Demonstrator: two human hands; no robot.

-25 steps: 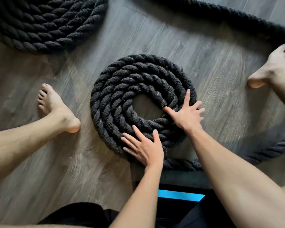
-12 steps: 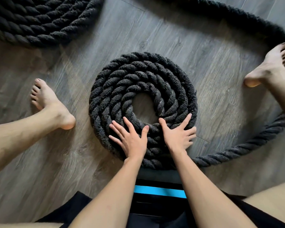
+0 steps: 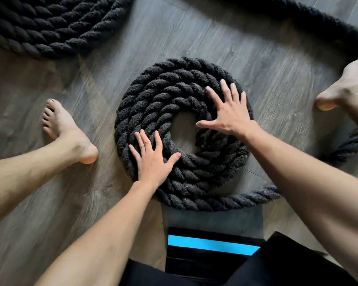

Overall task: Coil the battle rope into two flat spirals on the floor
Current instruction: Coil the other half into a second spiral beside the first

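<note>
Turning the rope spiral [image 3: 153, 96]: my left hand [image 3: 153, 159] and newly advanced right hand [image 3: 229, 114] press flat, splayed, gripping nothing.

No legible text, label, brand, number or sign was recorded on any surface in view (the blue stripe [image 3: 213, 244] near the bottom edge was plain colour and carried no lettering).
</note>
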